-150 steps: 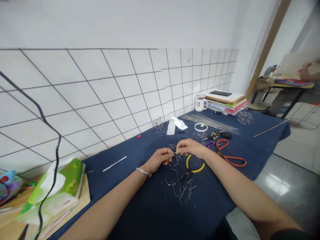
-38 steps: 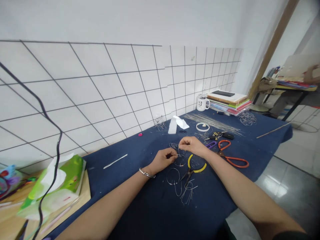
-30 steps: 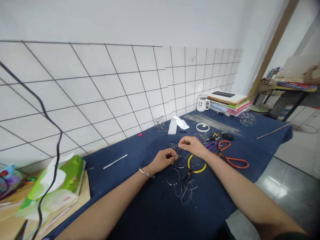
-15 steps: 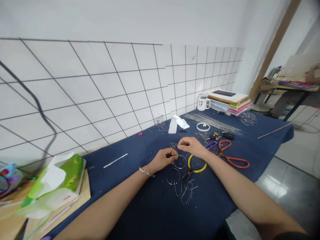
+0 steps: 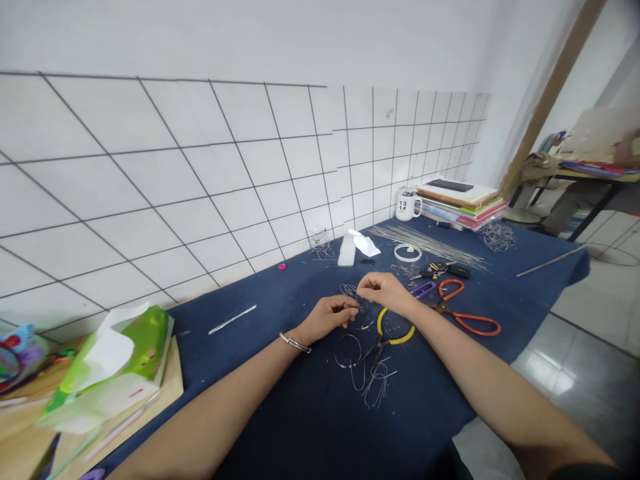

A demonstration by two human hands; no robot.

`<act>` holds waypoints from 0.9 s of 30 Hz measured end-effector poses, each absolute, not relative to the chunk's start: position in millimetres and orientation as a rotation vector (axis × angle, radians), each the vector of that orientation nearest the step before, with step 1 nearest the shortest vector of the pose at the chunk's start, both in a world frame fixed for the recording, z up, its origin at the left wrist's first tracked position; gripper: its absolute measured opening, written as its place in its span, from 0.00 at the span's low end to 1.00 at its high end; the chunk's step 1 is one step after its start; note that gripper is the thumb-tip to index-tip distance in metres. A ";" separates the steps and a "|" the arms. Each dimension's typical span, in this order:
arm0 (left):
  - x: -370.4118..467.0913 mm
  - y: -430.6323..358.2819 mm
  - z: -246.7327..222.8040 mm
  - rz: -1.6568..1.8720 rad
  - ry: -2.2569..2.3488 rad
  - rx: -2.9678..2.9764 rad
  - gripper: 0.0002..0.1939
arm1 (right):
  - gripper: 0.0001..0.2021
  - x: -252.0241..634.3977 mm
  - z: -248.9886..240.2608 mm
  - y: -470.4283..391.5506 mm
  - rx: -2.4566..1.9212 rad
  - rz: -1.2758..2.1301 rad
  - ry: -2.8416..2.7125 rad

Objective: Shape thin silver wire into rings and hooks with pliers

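Hands at work over a dark blue cloth (image 5: 295, 413). The thin, silvery wire ring (image 5: 365, 327), bearing small beads, lies at the left hand's fingertips, near the yellow-handled pliers (image 5: 381, 341). The left hand (image 5: 327, 317) pinches it; the right hand (image 5: 384, 291) is closed thumb to finger, its contents impossible to tell. In the preceding frame the ring shows as a full circle; here only part of its curve is distinct. Count: two hands, one held ring, one beaded loop (image 5: 345, 366) on the cloth, one pair of pliers, one orange-handled scissors (image 5: 443, 307), one white mug (image 5: 407, 207)
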State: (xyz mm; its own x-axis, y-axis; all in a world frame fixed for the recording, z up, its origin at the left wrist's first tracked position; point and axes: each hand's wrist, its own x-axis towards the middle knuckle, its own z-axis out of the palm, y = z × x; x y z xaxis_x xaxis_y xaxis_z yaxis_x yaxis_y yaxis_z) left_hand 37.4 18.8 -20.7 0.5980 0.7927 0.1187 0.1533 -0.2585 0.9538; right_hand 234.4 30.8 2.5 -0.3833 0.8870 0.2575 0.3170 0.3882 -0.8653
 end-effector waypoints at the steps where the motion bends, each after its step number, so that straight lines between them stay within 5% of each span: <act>1: 37.3 18.9 -20.6 0.749 0.779 1.751 0.16 | 0.09 234.0 2.6 30.4 -1.036 0.964 -1.894; 27: 36.4 21.4 -20.7 0.724 0.797 1.719 0.14 | 0.09 230.2 6.3 26.3 -1.036 0.967 -1.874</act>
State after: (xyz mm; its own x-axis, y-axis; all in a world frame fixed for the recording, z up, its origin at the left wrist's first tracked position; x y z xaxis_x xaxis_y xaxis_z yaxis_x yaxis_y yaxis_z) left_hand 36.4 21.4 -20.7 0.5933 0.8006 0.0835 0.1599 -0.2188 0.9626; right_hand 230.2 26.3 6.3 -0.3715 0.8916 0.2588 0.3058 0.3807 -0.8726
